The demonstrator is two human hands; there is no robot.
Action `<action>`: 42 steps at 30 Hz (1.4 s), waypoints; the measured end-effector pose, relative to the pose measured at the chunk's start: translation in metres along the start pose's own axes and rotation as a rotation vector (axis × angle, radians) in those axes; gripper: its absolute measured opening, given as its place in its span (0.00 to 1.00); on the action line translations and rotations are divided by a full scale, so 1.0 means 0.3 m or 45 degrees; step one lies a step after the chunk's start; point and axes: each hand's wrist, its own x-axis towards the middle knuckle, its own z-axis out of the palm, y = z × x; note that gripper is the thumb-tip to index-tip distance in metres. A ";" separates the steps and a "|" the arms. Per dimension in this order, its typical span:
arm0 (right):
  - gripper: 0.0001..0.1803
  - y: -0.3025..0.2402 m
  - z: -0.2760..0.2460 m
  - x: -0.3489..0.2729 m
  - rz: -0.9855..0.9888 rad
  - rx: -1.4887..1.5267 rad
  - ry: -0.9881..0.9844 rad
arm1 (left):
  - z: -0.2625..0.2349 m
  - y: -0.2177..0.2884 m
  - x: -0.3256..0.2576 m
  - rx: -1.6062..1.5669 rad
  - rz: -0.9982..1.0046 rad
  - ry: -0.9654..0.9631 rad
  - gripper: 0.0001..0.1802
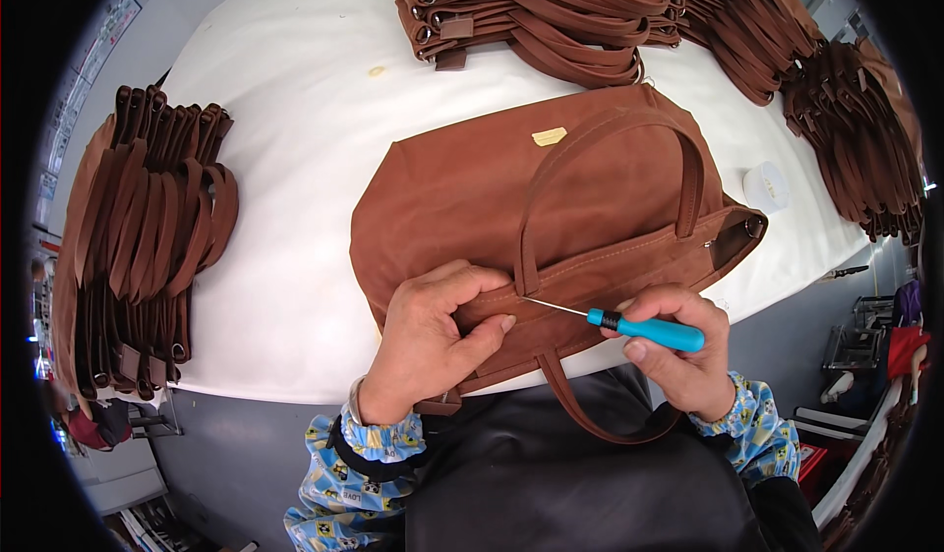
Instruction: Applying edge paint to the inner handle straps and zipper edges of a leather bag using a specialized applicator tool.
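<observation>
Black apron (570,473) covers the lap at the lower edge, closest to the camera, flanked by patterned blue-and-yellow sleeves (364,488). Just beyond it, a brown tote bag (442,198) lies on its side on the white tabletop (285,257), its opening edge toward the person, one carry handle (693,183) looped over its body and the other hanging over the apron. Fingers and thumb close together, the left hand (433,336) pinches the bag near its rim. The right hand (678,341) grips a small screwdriver-like tool (659,332) by its turquoise handle; the thin tip meets the base of the looped carry handle, though whether it pierces the material cannot be told. A gold-coloured plate (549,137) sits on the bag, a white cup (766,186) stands just right of it, and brown bags are stacked at the left (147,237) and along the far side
</observation>
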 end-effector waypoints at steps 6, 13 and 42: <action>0.11 0.004 0.000 -0.007 -0.002 0.107 0.087 | 0.006 -0.004 -0.001 0.003 0.021 0.027 0.13; 0.09 0.009 -0.004 -0.008 0.037 0.192 0.176 | 0.010 -0.004 0.001 0.001 0.022 0.043 0.14; 0.09 0.008 0.012 -0.002 0.031 0.161 0.188 | 0.003 -0.012 -0.004 0.003 0.038 0.029 0.14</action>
